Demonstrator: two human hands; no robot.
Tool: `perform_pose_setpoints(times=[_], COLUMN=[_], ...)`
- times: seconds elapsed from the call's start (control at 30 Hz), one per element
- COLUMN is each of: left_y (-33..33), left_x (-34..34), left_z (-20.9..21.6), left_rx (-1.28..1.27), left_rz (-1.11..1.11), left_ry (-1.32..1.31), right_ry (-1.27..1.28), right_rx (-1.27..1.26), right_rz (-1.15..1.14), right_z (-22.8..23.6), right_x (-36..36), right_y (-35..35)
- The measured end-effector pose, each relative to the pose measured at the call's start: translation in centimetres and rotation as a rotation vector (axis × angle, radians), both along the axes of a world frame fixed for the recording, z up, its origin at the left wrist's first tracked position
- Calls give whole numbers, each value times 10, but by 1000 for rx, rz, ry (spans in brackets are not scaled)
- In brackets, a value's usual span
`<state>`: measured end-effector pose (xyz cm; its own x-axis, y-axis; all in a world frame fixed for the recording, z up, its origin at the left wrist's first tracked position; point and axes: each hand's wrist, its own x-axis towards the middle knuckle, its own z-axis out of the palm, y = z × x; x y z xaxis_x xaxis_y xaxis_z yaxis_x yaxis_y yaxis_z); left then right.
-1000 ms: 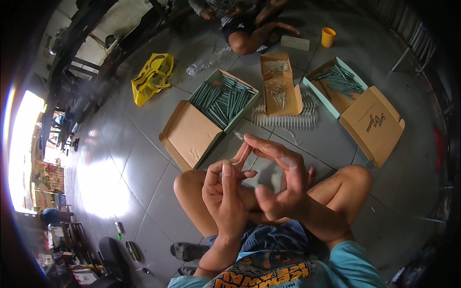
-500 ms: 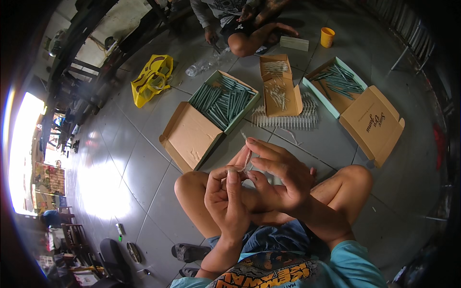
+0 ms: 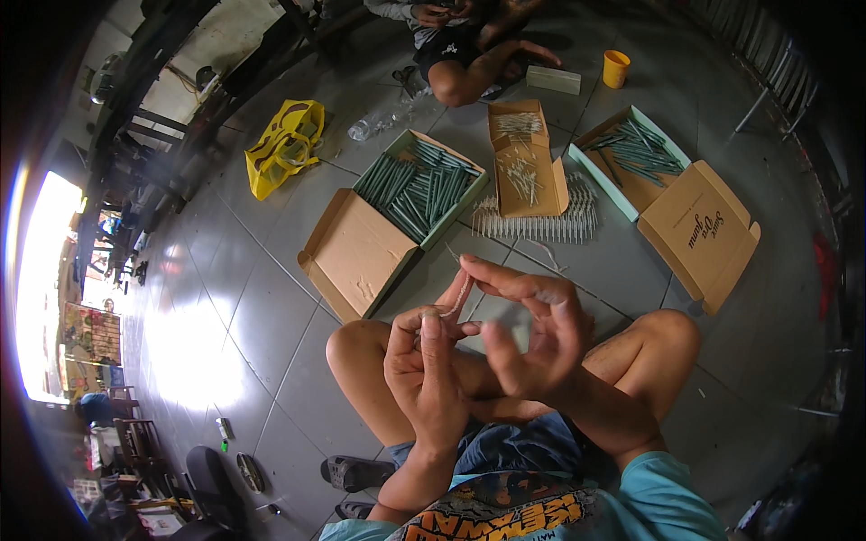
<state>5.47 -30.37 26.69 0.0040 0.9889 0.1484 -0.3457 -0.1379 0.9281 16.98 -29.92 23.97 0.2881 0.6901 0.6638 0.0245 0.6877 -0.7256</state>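
Note:
In front of my crossed legs, my left hand (image 3: 424, 370) is closed, thumb against bent fingers, pinching a thin whitish twisted strand (image 3: 463, 294). The strand runs up along one raised finger of that hand, and a fine loose end sticks out above. My right hand (image 3: 541, 335) has its thumb spread away from its fingers. Its index fingertip touches the strand's upper part; whether it presses the strand against the left finger I cannot tell.
Beyond my hands lie two boxes of dark green sticks (image 3: 422, 185) (image 3: 636, 149), a brown box of small white pieces (image 3: 519, 176) and a spiky clear rack (image 3: 537, 221). A yellow bag (image 3: 287, 149), plastic bottle (image 3: 365, 129) and orange cup (image 3: 615, 69) stand farther off. Another person (image 3: 460, 68) sits opposite.
My right thumb has come away from the strand and dropped, opening the right hand. My left hand keeps its pinch. The other person's hand has risen from the floor, leaving scissors there.

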Motion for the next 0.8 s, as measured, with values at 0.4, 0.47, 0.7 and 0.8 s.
perform_pose_setpoints(times=[0.4, 0.47, 0.7, 0.8], left_y=[-3, -2, 3, 4], left_x=[-5, -4, -3, -1], left_z=[-3, -2, -11, -7], left_rx=[62, 77, 35, 53], left_rz=[61, 60, -42, -64], left_ry=[304, 291, 81, 89], right_ry=[-395, -343, 117, 136], right_rx=[144, 108, -136, -173], right_rz=[-160, -159, 37, 55], right_z=[-2, -2, 2, 4], right_x=[10, 9, 2, 6], right_y=[12, 10, 2, 1])
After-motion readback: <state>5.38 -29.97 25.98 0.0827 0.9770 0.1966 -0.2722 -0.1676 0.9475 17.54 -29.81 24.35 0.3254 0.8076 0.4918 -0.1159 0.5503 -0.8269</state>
